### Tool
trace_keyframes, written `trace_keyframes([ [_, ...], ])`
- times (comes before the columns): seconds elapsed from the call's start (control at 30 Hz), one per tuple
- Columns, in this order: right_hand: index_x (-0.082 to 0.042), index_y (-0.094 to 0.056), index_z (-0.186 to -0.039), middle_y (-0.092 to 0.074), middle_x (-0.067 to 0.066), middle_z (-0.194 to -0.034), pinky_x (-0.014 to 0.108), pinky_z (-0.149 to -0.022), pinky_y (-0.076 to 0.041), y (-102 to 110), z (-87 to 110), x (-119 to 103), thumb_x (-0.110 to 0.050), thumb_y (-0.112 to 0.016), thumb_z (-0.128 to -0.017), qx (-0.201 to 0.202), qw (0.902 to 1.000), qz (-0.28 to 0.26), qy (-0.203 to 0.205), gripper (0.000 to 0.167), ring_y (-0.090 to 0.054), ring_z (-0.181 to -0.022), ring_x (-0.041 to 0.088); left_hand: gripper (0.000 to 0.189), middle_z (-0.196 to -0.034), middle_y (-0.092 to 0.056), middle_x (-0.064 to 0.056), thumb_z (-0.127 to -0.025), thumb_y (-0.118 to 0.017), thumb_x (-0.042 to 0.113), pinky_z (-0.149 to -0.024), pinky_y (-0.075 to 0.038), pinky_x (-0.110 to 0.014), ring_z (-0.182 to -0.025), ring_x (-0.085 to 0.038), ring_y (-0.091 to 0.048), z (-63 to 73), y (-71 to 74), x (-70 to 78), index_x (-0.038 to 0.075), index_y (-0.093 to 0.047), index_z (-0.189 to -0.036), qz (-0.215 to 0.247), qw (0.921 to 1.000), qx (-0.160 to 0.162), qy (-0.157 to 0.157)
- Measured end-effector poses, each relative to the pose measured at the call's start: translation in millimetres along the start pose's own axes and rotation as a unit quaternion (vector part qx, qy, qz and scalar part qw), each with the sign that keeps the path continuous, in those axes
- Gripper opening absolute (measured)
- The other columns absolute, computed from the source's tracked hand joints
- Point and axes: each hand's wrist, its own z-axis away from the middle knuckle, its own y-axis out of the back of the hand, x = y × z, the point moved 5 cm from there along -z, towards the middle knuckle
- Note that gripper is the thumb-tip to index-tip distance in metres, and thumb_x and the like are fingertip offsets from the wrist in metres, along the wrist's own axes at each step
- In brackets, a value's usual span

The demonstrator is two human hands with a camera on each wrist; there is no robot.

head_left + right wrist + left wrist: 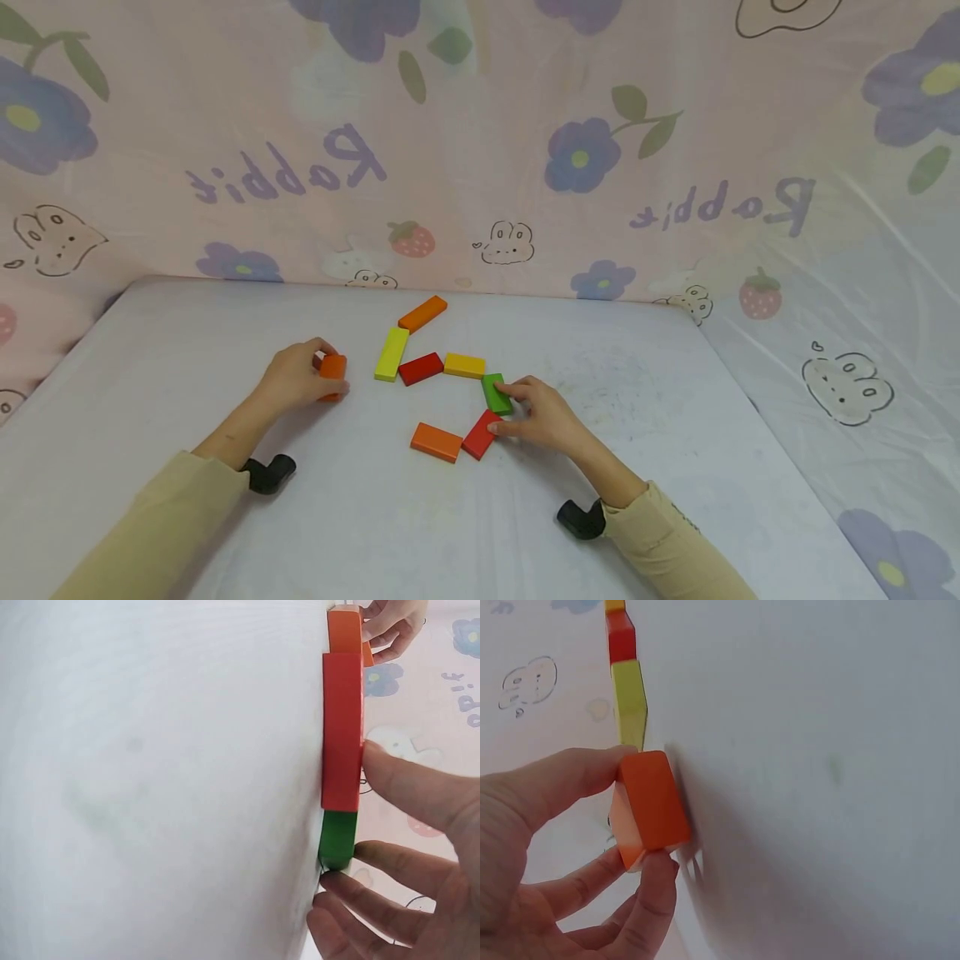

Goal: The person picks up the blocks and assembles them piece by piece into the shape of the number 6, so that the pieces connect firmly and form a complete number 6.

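Note:
My left hand [292,377] pinches an orange block [332,377] between thumb and fingers, at the left of the other blocks. In the left wrist view that block [657,801] stands with one face to the camera, close over the table. My right hand [546,418] rests with its thumb at the red block [481,435] and its index finger at the green block [496,394]. In the right wrist view the thumb lies on the top edge of the red block [342,731], with other fingertips around the green block [337,838].
An orange block [437,442] lies end to end with the near red one. Beyond the green block, a yellow block [464,365], a dark red block [422,368], a lime-yellow block [392,354] and another orange block [423,313] continue the winding row across the white table [637,392]. Patterned cloth [480,150] rises behind.

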Motion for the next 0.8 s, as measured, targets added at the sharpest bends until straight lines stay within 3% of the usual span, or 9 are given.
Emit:
trace_keyframes([
  [0.37,-0.007,-0.059,-0.131,-0.06,0.009,-0.112,0.029,-0.075,-0.044,0.6,0.6,-1.1,-0.025,-0.08,-0.078,0.0,1.0,-0.003,0.002,0.06,-0.055,-0.101,0.024,0.052,-0.101,-0.059,-0.023,-0.078,-0.076,0.023,-0.074,-0.048,-0.041,-0.088,-0.032,-0.054,8.6,-11.4,12.0,-0.005,-0.055,-0.116,0.006,0.9999,-0.001,-0.011],
  [0.8,-0.006,-0.06,-0.131,-0.06,0.009,-0.112,0.028,-0.074,-0.043,0.5,0.6,-0.7,-0.026,-0.08,-0.077,0.0,1.0,-0.006,0.001,0.06,-0.054,-0.098,0.023,0.051,-0.1,-0.059,-0.022,-0.077,-0.078,0.022,-0.074,-0.051,-0.039,-0.089,-0.031,-0.053,19.3,-30.9,35.5,-0.007,-0.057,-0.114,0.021,0.9997,-0.008,0.009],
])
